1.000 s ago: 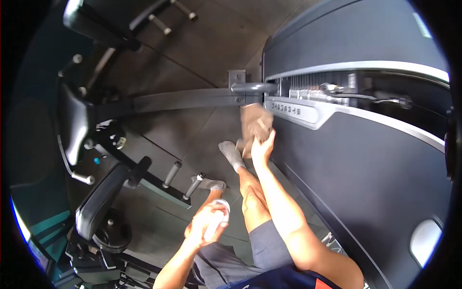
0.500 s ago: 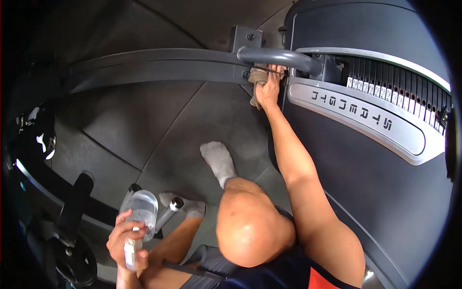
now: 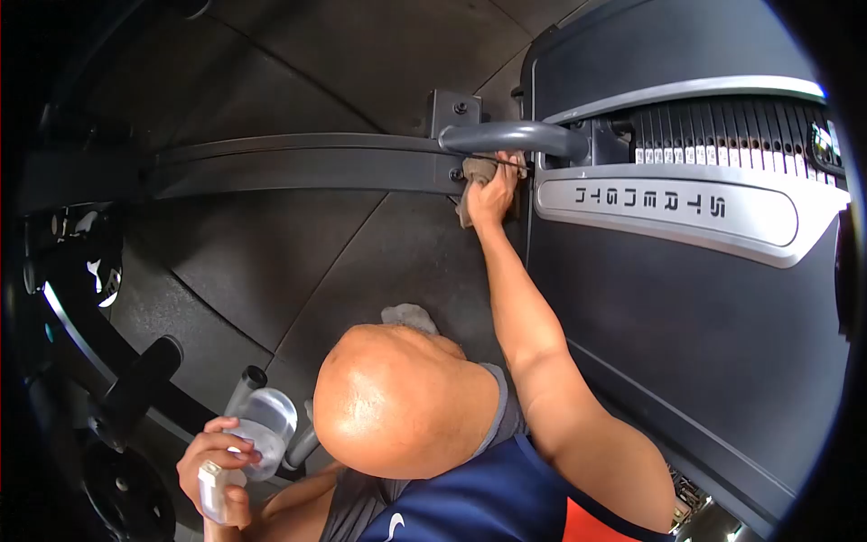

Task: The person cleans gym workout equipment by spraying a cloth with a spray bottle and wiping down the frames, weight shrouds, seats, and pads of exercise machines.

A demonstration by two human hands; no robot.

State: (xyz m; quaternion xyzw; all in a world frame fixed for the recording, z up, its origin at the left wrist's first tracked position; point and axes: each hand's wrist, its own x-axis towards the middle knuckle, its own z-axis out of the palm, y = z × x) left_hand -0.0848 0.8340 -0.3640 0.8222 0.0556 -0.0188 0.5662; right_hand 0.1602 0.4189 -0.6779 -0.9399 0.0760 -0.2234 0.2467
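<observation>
My left hand (image 3: 209,459) is wrapped round a clear spray bottle (image 3: 273,417), its white head toward my thumb and clear liquid inside. My right arm stretches forward, and my right hand (image 3: 493,199) presses a crumpled brown-grey cloth (image 3: 478,172) against the end of a dark beam (image 3: 307,164) on a gym machine. Just above those fingers runs a thick grey curved tube (image 3: 515,137); a thin dark cable crosses near the fingertips. Part of the cloth hangs below my palm, and some of it is hidden under the hand.
On the right stands the machine's dark housing (image 3: 686,307), with a silver "STRENGTH" panel (image 3: 650,206) and a labelled weight stack (image 3: 722,135). My bent knee (image 3: 388,397) is raised in front. Padded bars (image 3: 144,379) and a dark frame lie at the left over dark floor mats (image 3: 244,262).
My knee has risen and moved left, covering most of the sock. The view has shifted. My right hand still presses the cloth by the beam's end; the bottle stays in my left.
</observation>
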